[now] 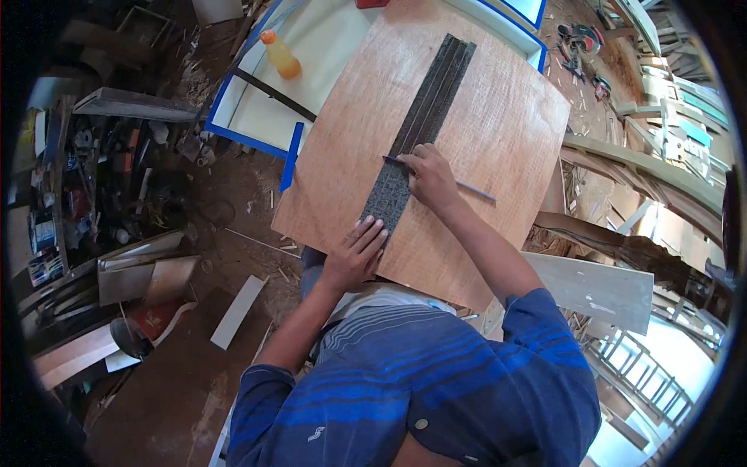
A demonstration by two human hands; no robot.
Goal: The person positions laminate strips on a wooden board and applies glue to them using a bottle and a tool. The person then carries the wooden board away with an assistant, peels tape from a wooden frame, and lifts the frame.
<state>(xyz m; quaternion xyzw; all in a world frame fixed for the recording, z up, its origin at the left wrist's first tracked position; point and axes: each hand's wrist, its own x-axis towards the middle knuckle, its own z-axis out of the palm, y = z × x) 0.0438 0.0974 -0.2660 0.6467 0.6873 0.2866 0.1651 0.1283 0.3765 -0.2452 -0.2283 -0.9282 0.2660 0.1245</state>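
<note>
- L hand (354, 259): fingers laid flat on near end of dk speckled strip (394, 191), not gripping.
- R hand (430, 179): pinching thin dk pc (391, 160) across strip, fwd of L hand.
- Thin blue rod (478, 192): just R of R hand; can't tell if same pc.
- Plywood board (498, 117): under strip.
- Bottle (282, 61), orange contents: well fwd-L of both hands.

On the board (498, 101), my left fingers (369, 230) cover part of the speckled strip (387, 191); my right fingers (412, 161) hide whether the dark tip (392, 160) and bluish rod (478, 191) join. Beyond it, a red object (371, 3) is cut off.
</note>
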